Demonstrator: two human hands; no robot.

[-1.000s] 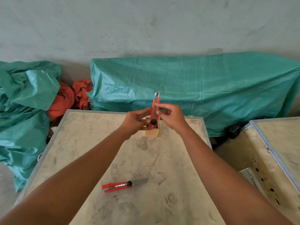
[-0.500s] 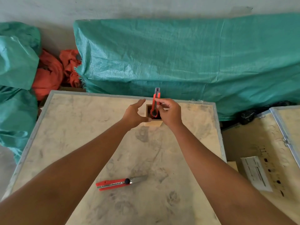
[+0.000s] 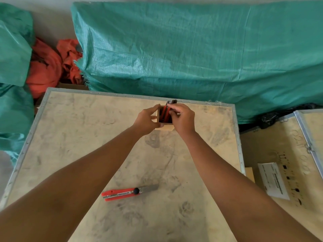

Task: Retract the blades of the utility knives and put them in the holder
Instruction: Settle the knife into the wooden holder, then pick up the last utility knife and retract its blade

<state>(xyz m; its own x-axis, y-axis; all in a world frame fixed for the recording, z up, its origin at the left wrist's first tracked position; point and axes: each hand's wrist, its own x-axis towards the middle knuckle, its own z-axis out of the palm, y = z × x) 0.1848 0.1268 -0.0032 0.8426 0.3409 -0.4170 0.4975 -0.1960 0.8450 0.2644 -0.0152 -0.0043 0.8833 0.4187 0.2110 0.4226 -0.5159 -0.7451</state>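
1. Nearest the camera, a red-handled utility knife with a black slider knob (image 3: 129, 192) is lying flat on the pale, scuffed wooden crate top (image 3: 87, 137), in the gap between the two forearms. Its grey blade is showing fully extended and is pointing to the right; its long axis is running left to right, slightly raised toward the blade end.

2. This loose knife is sitting well apart from both hands, on the near side of them. Judged from the layout, either hand would be reaching back toward the body for it; the handle end is lying toward the left arm and the blade end toward the right.

3. Farther off, the left hand (image 3: 146, 119) is pressing its fingers and thumb against the left side of the small square wooden holder (image 3: 164, 127), steadying it.

4. The right hand (image 3: 182, 117) is pinching the top of a second red utility knife (image 3: 167, 110), which is standing nearly upright inside the holder with its metal tip just clearing the far rim. Another red handle appears to be standing beside it; whether its blade is retracted cannot be told.

5. Against half a second ago, the held knife is sitting much lower in the holder, and the left hand is now touching the box. The loose knife is unchanged.
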